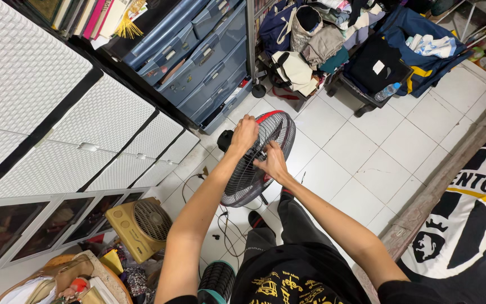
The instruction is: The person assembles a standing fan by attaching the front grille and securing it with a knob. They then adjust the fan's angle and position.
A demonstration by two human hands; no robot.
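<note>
A standing fan (260,160) sits on the white tiled floor (361,146), close to the white cabinet fronts (102,141) and the stack of blue-grey drawers (203,50) along the floor's left edge. Both hands are on its wire grille. The left hand (244,134) has its grip closed over the upper rim of the grille, beside the red strip that runs along the top. The right hand (272,162) rests on the face of the grille near its centre, fingers bent in against the wires; whether they pinch something small there or only press cannot be told from this angle.

As far as can be judged, the work on the grille is at an early stage: the front guard is on the fan, seated all round its rim, with no gap showing and no loose part lying on the floor beside it. The fan's cable (226,222) trails across the tiles toward the person's feet. A smaller beige box fan (142,225) stands apart near the floor's lower left corner, untouched.
</note>
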